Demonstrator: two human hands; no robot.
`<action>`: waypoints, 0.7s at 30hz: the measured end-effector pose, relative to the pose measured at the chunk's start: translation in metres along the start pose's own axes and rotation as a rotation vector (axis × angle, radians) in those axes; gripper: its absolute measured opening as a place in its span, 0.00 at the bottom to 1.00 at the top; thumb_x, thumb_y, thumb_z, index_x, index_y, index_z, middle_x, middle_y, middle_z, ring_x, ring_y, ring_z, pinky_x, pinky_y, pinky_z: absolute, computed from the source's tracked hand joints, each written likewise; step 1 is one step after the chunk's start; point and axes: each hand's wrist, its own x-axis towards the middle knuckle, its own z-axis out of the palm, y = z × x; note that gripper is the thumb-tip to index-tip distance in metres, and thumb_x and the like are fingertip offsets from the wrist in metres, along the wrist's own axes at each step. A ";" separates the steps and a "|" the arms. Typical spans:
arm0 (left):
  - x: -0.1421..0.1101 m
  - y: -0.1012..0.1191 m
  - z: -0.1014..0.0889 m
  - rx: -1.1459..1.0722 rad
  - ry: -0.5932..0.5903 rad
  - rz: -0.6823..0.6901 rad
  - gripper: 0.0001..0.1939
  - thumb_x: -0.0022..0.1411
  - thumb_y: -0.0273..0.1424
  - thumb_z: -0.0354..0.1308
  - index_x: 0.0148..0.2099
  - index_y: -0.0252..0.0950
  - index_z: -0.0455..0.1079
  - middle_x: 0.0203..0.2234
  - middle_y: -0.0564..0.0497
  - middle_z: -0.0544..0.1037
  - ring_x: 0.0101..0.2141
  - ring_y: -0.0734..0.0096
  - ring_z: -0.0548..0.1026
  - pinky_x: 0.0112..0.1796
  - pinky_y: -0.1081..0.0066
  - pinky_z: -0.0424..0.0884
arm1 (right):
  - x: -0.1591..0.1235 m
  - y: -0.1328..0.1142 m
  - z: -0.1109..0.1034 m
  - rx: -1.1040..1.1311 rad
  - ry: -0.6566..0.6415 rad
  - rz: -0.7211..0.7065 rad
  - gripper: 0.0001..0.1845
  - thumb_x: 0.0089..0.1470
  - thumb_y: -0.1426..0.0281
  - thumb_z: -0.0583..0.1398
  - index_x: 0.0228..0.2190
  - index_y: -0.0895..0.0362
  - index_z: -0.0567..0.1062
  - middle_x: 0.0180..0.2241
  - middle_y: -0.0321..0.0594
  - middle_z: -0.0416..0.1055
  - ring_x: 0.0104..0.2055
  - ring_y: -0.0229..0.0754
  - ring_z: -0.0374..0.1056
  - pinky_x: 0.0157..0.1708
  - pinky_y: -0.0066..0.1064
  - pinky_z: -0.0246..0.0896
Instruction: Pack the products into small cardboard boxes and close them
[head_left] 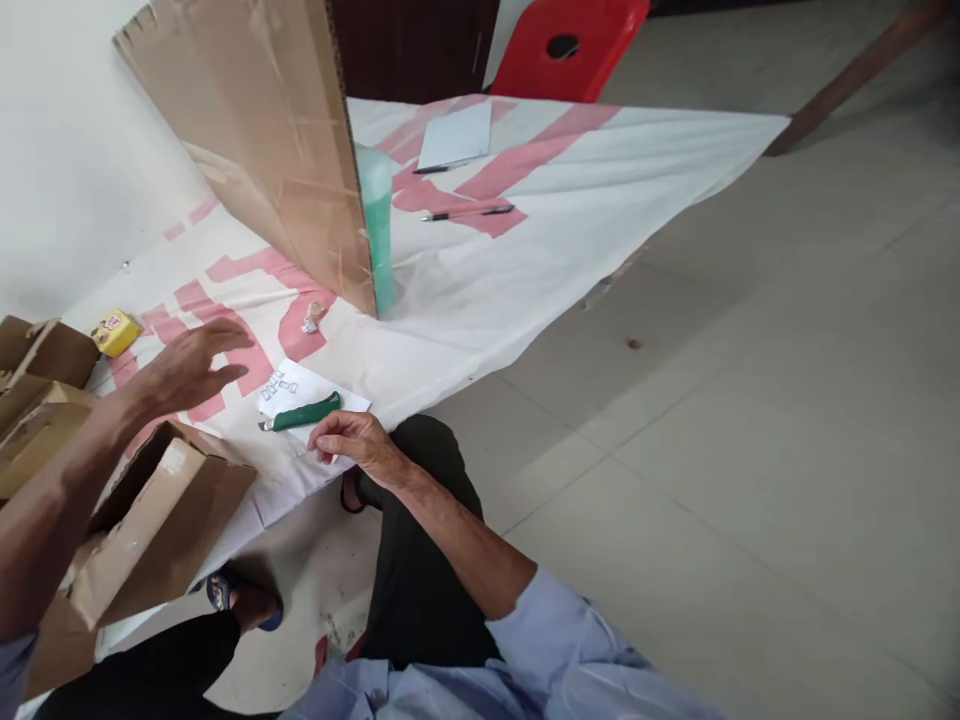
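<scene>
My left hand (pixel 196 368) hovers over the tablecloth, thumb and fingers apart, holding nothing that I can see. By the table's near edge, my right hand (pixel 356 442) has its fingers curled in a loose pinch; whether something small is inside cannot be made out. Just beyond those fingers lies a green utility knife (pixel 306 411), its blade end pointing left. It rests on a white sheet of paper (pixel 330 383) marked with small drawn box shapes. A small crumpled scrap (pixel 313 317) sits farther back on the cloth.
Open cardboard boxes (pixel 180 520) stand at the left, near a yellow packet (pixel 115 332). A tall cardboard panel (pixel 262 130) stands upright, with a green container (pixel 381 230) behind it. Beyond are a notebook (pixel 455 137), a pen (pixel 469 212) and a red chair (pixel 566 55).
</scene>
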 end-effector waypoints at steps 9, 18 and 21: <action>0.147 0.022 0.086 0.250 -0.228 -0.094 0.20 0.72 0.37 0.57 0.62 0.41 0.74 0.63 0.43 0.73 0.57 0.50 0.76 0.57 0.53 0.72 | -0.008 -0.010 -0.006 0.054 -0.014 0.028 0.10 0.45 0.64 0.73 0.26 0.57 0.82 0.27 0.36 0.81 0.25 0.33 0.70 0.29 0.27 0.67; 0.177 0.064 0.142 0.256 -0.167 -0.122 0.25 0.75 0.43 0.57 0.66 0.35 0.71 0.61 0.35 0.72 0.57 0.42 0.75 0.59 0.46 0.67 | -0.010 -0.014 -0.005 0.039 0.011 -0.002 0.11 0.46 0.63 0.73 0.27 0.56 0.81 0.28 0.37 0.81 0.26 0.34 0.70 0.30 0.28 0.68; 0.172 0.073 0.154 0.239 -0.110 -0.121 0.19 0.76 0.37 0.54 0.62 0.34 0.74 0.61 0.34 0.71 0.57 0.47 0.75 0.55 0.52 0.71 | -0.015 -0.015 -0.002 0.019 0.030 -0.007 0.11 0.47 0.62 0.72 0.28 0.56 0.81 0.28 0.37 0.80 0.26 0.34 0.71 0.30 0.28 0.68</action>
